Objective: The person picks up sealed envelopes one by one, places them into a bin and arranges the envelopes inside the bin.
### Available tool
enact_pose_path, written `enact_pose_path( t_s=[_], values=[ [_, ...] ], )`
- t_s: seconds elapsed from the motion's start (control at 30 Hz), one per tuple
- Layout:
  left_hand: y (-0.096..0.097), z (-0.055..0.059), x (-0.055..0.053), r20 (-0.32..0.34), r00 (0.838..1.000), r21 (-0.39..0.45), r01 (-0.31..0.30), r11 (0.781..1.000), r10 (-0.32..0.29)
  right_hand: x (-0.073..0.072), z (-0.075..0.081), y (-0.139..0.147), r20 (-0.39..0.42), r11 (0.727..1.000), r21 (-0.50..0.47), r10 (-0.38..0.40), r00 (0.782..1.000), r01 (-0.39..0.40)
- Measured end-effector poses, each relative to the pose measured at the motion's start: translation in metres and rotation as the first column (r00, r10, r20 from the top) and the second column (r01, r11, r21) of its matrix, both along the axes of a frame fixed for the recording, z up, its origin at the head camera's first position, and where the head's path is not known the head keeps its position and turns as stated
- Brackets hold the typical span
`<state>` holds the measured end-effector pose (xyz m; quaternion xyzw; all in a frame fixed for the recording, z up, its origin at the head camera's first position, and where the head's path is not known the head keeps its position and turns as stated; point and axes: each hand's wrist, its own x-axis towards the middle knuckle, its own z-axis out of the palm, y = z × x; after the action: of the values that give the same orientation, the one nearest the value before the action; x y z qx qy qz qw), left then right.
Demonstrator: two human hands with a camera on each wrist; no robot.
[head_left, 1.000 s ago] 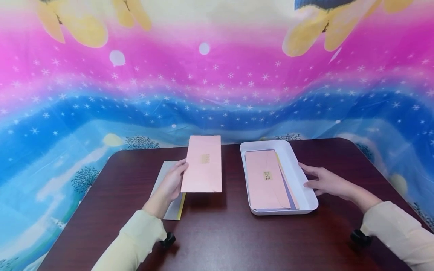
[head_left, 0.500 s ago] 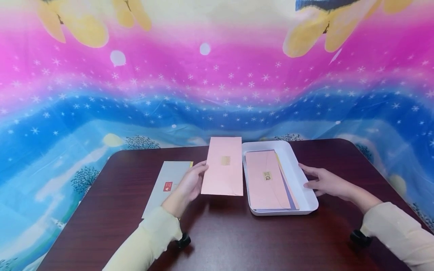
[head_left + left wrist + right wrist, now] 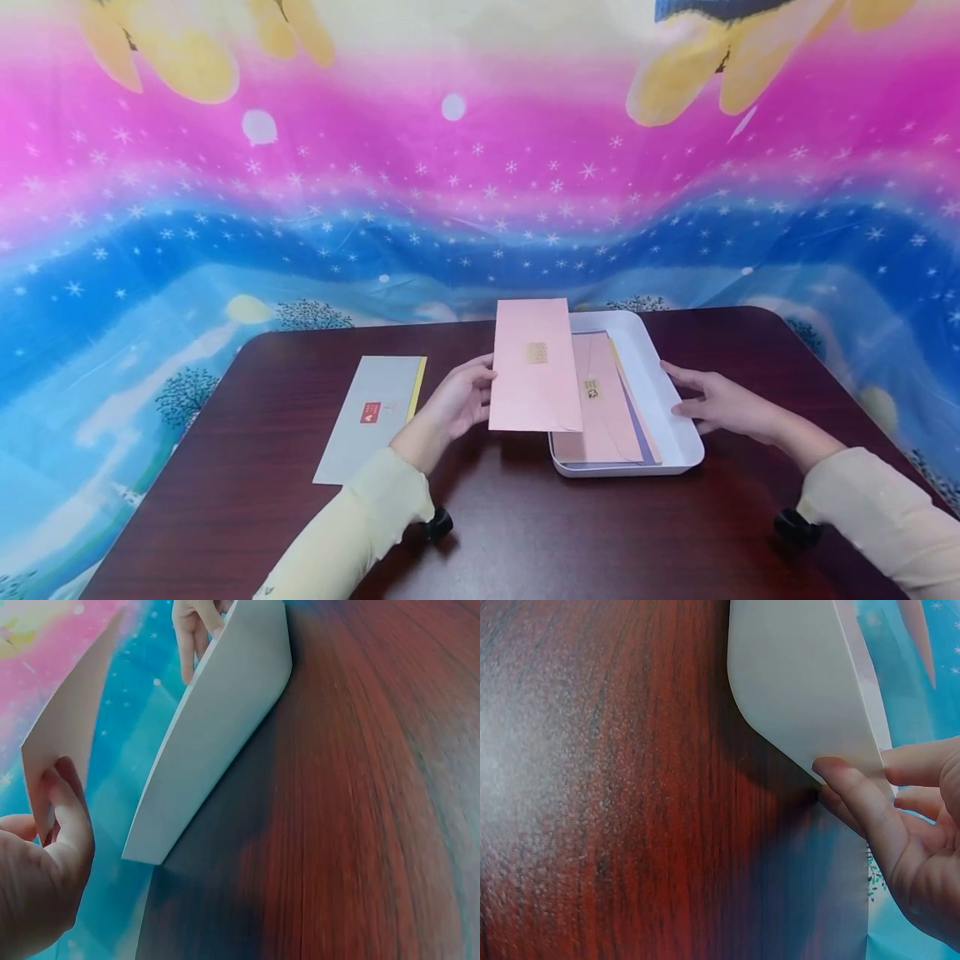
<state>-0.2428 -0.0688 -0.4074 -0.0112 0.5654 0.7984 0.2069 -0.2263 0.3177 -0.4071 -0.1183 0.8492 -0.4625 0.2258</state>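
Note:
A pink envelope (image 3: pixel 534 371) with a gold patterned sticker is pinched at its left edge by my left hand (image 3: pixel 457 400), thumb on top and fingers beneath. It is raised off the table and overlaps the left side of a white tray (image 3: pixel 678 433). Inside that tray lies a stack with another pink envelope (image 3: pixel 600 429) uppermost, and purple and yellow edges showing below it. At the tray's right wall, my right hand (image 3: pixel 723 404) grips the rim; the right wrist view shows the thumb (image 3: pixel 855 791) against the outer wall and a finger over the rim.
A grey envelope (image 3: pixel 367 450) with a red sticker lies at the left of the dark wooden table (image 3: pixel 525 542), a yellow edge showing under it. Behind the table hangs a colourful curtain (image 3: pixel 480 192). Both wrists carry black devices under pale sleeves.
My left hand has carried the pink envelope rightward from above the grey envelope to over the tray's left side, uncovering the grey one. The right hand and tray have stayed put.

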Motion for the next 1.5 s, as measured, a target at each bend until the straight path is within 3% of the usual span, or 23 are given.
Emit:
enact_pose_path(
  t_s=[0.23, 0.57, 0.97, 1.5],
  values=[
    [0.016, -0.004, 0.0, 0.045, 0.998, 0.019, 0.04, 0.999, -0.041, 0.001, 0.0, 0.0, 0.005, 1.0, -0.008, -0.002, 1.0, 0.002],
    [0.033, -0.009, 0.001, 0.031, 0.994, 0.014, 0.104, 0.994, -0.105, 0.002, 0.0, 0.001, -0.004, 1.0, 0.0, -0.004, 1.0, 0.004],
    [0.044, -0.015, -0.002, 0.029, 0.993, -0.022, 0.111, 0.994, -0.11, 0.001, -0.002, 0.002, -0.01, 1.0, 0.004, -0.004, 1.0, 0.004],
    [0.052, -0.011, -0.001, -0.015, 0.996, -0.118, 0.089, 0.989, -0.092, -0.002, -0.002, 0.0, -0.003, 1.0, 0.001, 0.007, 1.0, -0.007]
  ],
)
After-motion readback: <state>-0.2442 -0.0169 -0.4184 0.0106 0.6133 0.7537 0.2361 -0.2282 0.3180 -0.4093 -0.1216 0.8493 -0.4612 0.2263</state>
